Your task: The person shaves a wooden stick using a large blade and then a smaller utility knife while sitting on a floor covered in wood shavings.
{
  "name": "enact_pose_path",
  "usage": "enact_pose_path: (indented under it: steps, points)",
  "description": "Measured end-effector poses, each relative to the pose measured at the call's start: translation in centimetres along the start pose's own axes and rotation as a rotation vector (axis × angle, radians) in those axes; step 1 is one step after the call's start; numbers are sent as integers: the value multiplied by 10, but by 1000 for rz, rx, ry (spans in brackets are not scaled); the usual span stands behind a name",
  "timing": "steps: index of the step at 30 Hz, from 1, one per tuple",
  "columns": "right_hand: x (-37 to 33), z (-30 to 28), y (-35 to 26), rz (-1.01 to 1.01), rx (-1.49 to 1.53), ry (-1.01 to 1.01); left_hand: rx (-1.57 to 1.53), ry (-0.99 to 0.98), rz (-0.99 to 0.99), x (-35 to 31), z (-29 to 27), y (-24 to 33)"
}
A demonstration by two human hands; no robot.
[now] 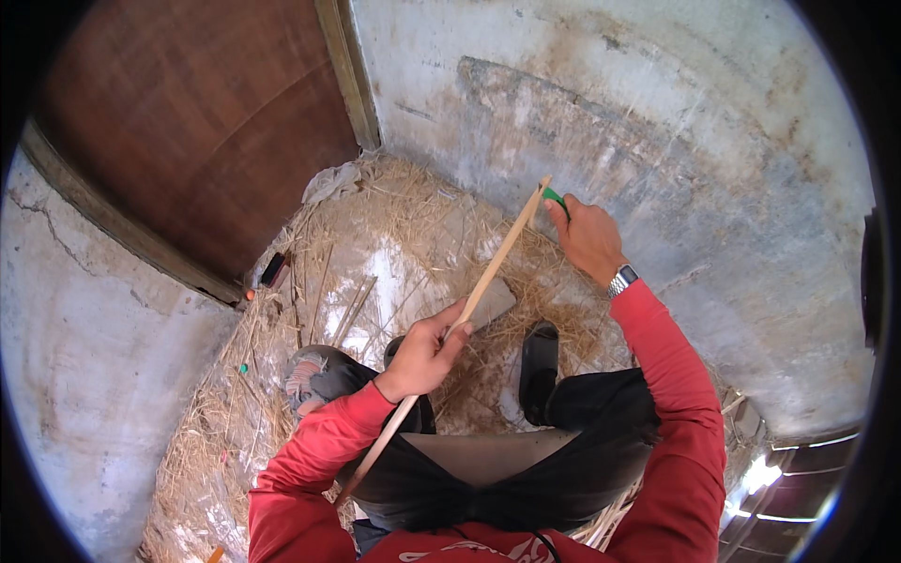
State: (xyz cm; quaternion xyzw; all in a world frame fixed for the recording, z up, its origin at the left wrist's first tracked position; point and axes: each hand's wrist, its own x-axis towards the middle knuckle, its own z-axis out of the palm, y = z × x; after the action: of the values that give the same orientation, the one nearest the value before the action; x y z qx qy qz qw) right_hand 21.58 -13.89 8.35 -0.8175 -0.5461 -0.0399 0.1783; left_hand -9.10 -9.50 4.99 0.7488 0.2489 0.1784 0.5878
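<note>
A long, pale wooden strip [502, 251] slants across in front of me, from beside my left thigh up toward the far wall. My left hand [424, 358] is closed around its middle, with the thumb lying along it. At the strip's far end my right hand [591, 242] grips a small green-handled tool [555, 197], which looks like a knife. The tool touches the strip close to its tip, where a thin sliver stands apart. The tool's working edge is too small to make out.
Straw and shavings [310, 272] litter the floor. A flat grey block [496, 306] lies between my feet, near a black sandal [539, 361]. The stained wall [676, 169] rises close by my right hand. A brown door [206, 131] and a small black object [274, 270] are at the left.
</note>
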Motion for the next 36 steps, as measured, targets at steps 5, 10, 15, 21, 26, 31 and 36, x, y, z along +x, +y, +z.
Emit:
enact_pose_path:
  steps: [5,10,15,21,26,31,36]
  points:
    - [-44,28,-46,-322,76,31,37,81,22,-9,-15,-26]
    - [21,2,26,-47,-91,9,58,21,10,-5,-1,-23]
    - [-22,23,-45,-352,18,-150,-31,77,-21,-12,-20,-24]
    - [39,-20,142,465,158,228,35,-165,27,-38,-3,-44]
    - [32,-30,86,276,240,227,69,-34,-43,-14,-9,-27]
    - [0,-34,3,89,335,-83,-63,34,32,-8,-6,-18]
    - [-60,-8,-74,-237,344,-288,-68,60,27,-3,-7,-19]
